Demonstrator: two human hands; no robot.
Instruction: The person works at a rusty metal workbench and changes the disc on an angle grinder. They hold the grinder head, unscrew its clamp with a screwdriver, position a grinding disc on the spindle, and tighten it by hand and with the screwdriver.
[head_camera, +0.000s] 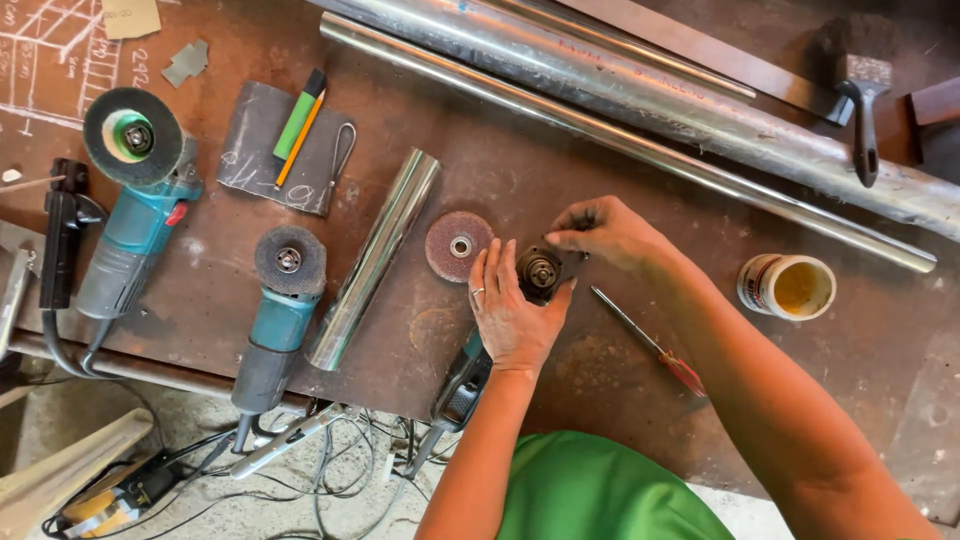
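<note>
My left hand (512, 312) grips the head of a dark angle grinder (462, 385) lying on the rusty metal bench (600, 370); its bare spindle (541, 271) faces up with no disc on it. My right hand (608, 232) pinches something small and dark at the top right of the grinder head, fingers closed; what it holds is hidden. A brownish-purple abrasive disc (458, 245) lies flat just left of my left hand. A red-handled screwdriver (650, 342) rests on the bench under my right forearm.
Two teal angle grinders (135, 215) (278, 310) with discs lie at left beside a short shiny tube (375, 258). Long steel pipes (640, 110) cross the back. A yellow-filled paste tub (789, 286), a brush (862, 90) and a marker with pencil (298, 125) also lie around. Cables (330, 470) hang off the front edge.
</note>
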